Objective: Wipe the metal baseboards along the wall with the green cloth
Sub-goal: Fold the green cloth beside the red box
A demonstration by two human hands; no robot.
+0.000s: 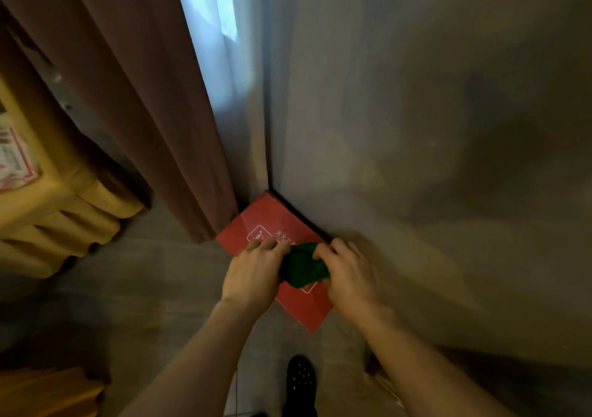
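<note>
Head view, looking down into a room corner. I see both hands low in frame, around 6 o'clock of centre, arms reaching in from the bottom edge.

Left hand (256, 272) and right hand (347, 272) are both closed on the green cloth (302, 267) — it's bunched into a wad between them, fingers curled over its top edge from either side. Cloth sits directly over a red box (272, 221) with white print; can't tell whether the cloth touches the box or is held just above it.

Red box lies flat on the floor (153, 288), pushed into the corner, its long edge running along the wall (432, 112) at 3 o'clock. Between box and wall there's a thin dark strip at the foot of the wall — the baseboard (301, 216). Only a short run shows, from the corner down to the right hand; the picture is too blurred to tell its finish. Cloth is just beside that strip, at its 7 o'clock, not on it as far as I can tell.

Brown curtain (144, 96) hangs at 10–11 o'clock, hem touching the floor by the far corner of the box, bright window light in the gap beside it. Yellowish furniture (48, 208) with a label at 9 o'clock. Black shoe (301, 381) at 6 o'clock, below the hands.
</note>
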